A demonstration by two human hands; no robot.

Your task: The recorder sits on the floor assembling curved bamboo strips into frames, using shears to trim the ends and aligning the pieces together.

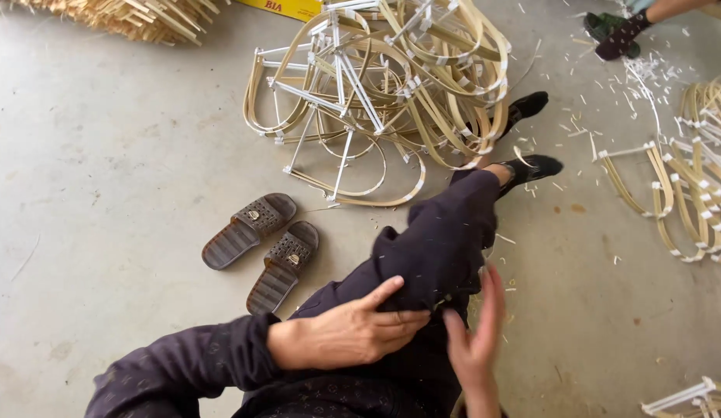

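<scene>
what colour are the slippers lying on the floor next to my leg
The slippers are brown with ribbed soles and perforated straps, seen in the head view.

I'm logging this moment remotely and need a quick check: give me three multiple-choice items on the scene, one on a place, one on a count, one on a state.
1. Where do the brown slippers lie?
A. On the concrete floor, left of the person's bent leg
B. On top of the pile of bamboo frames
C. On the person's feet

2. How many brown slippers are there?
A. One
B. Two
C. Four

3. What is the left hand doing?
A. Holding a bamboo frame
B. Resting on the dark trouser cloth of the leg
C. Lifting a slipper

Answers:
1 A: they sit side by side on bare floor, below the pile of bamboo frames.
2 B: a pair shows.
3 B: its fingers lie on the cloth, holding no frame; the right hand is open beside it.
</scene>
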